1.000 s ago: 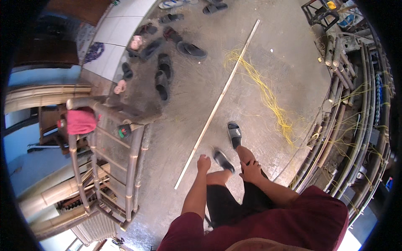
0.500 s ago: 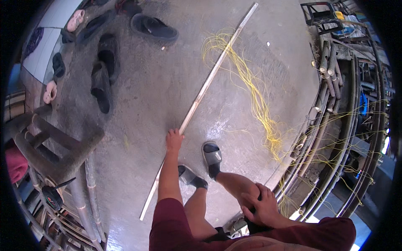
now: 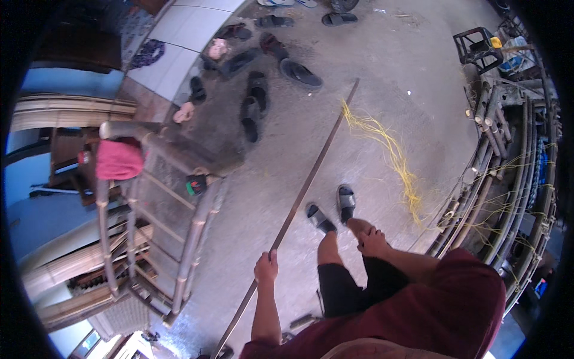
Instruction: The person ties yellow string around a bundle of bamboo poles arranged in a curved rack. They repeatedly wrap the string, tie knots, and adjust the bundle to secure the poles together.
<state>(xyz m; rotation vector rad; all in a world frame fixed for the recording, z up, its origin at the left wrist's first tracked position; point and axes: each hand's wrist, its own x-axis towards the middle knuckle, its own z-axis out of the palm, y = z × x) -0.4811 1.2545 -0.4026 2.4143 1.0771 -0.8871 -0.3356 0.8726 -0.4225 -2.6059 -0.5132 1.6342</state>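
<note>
Bamboo strip [image 3: 305, 185], long, thin and dark, runs diagonally across the concrete floor [image 3: 382, 72] from its far tip near the scattered footwear down to the lower edge of the view beside your left arm. Your left hand [image 3: 266, 267] is closed around the strip about two thirds of the way down its visible length, fingers wrapped, thumb uppermost. The part you grip appears raised off the floor; whether the far tip touches the ground cannot be told.

Your right hand [image 3: 372, 238] rests on your right knee, fingers curled over it, holding nothing. Your feet wear dark sandals [image 3: 332, 208], planted just to the right of the strip.

Yellow cord [image 3: 388, 152] lies in a loose tangled trail on the floor to the right of the strip, running from near its upper part down toward your feet. A bamboo frame [image 3: 158, 221] with rungs stands to your left, with a red cloth [image 3: 119, 159] draped over its top rail. Several pairs of dark slippers [image 3: 257, 99] lie scattered beyond the strip's far end, close to a tiled step [image 3: 173, 42]. A stack of curved bamboo poles [image 3: 508, 179] lines the right side, strung with more yellow cord.
</note>
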